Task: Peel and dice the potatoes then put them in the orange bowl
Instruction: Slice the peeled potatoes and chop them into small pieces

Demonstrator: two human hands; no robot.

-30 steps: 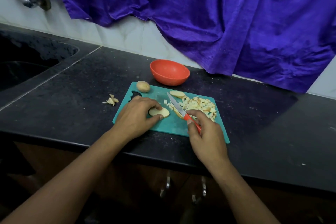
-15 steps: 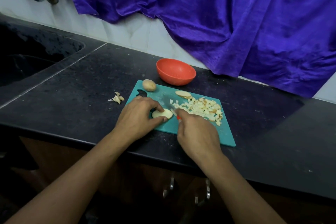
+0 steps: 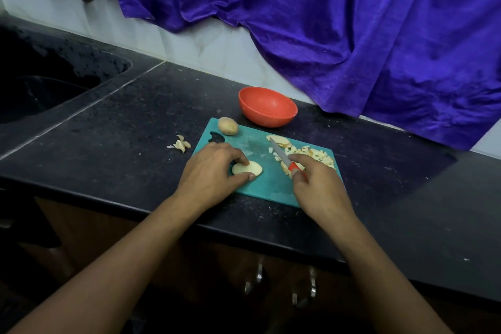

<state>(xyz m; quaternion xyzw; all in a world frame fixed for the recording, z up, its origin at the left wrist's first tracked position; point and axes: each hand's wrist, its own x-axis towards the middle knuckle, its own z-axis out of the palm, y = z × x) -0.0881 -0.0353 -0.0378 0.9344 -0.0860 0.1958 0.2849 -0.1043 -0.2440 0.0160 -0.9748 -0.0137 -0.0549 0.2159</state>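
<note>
The left hand point(image 3: 210, 171) pinches a peeled potato slice point(image 3: 248, 168) flat on the teal cutting board point(image 3: 268, 184), while just beside it the right hand point(image 3: 317, 184) grips a red-handled knife point(image 3: 284, 156) (blade angled away) over the diced potato point(image 3: 317, 154), with the orange bowl point(image 3: 267, 106) beyond both hands.

Bowl point(image 3: 268, 116) behind board point(image 3: 271, 184); whole potato point(image 3: 228, 126) on board's far-left corner; peels point(image 3: 181, 144) left of board.

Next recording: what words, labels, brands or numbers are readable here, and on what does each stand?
None. No print, label, brand or number shows on the orange bowl, the teal cutting board, the knife or the purple cloth.
</note>
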